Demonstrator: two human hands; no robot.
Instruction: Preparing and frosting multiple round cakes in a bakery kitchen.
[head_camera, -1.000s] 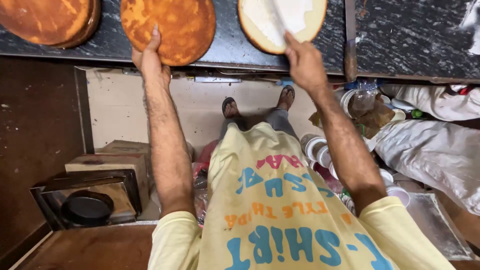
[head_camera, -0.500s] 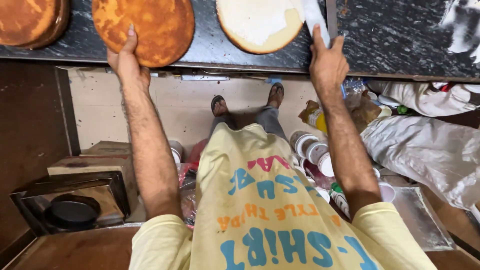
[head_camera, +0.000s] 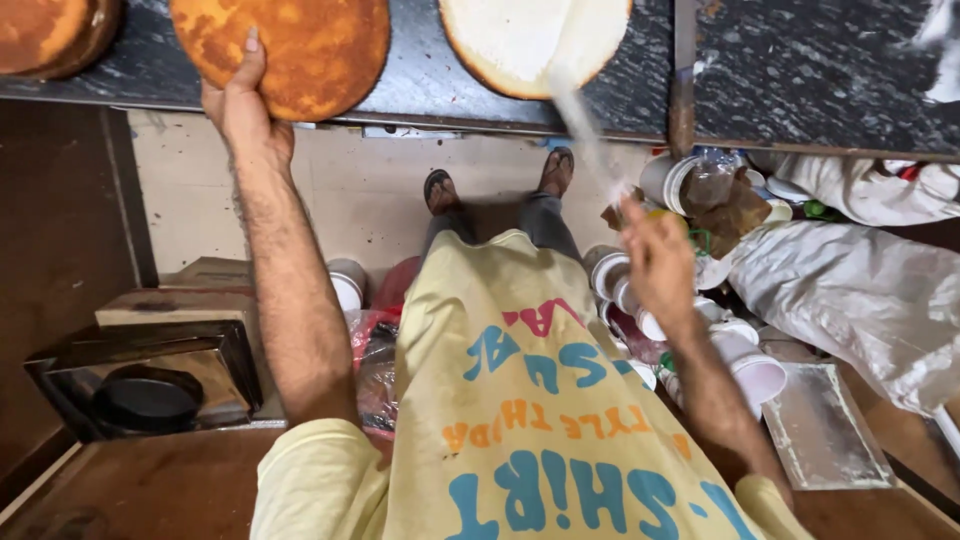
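The left hand (head_camera: 243, 108) lies flat on the near edge of a round brown cake (head_camera: 285, 48), fingers spread loosely over its crust, thumb along the rim; it presses rather than clasps. The cake sits on a dark speckled counter (head_camera: 780, 80), its near side reaching the counter's front edge. To its left, partly cut off by the frame, sits another brown cake (head_camera: 50, 35).

The right hand (head_camera: 658, 262) is drawn back from the counter, low over the clutter on the floor, pinching the end of a long, pale knife (head_camera: 585, 120) that is blurred with motion. The fingers are closed around its handle end, though the blur hides just how. The blade's far end lies over a pale cake (head_camera: 520, 40), which rests on the counter to the right of the brown one, well apart from it.

Below, the person's sandalled feet stand on a light floor. White tubs (head_camera: 745, 365) and a white sack (head_camera: 860, 300) crowd the right side; a black pan (head_camera: 148, 398) sits in a metal tray at the left.
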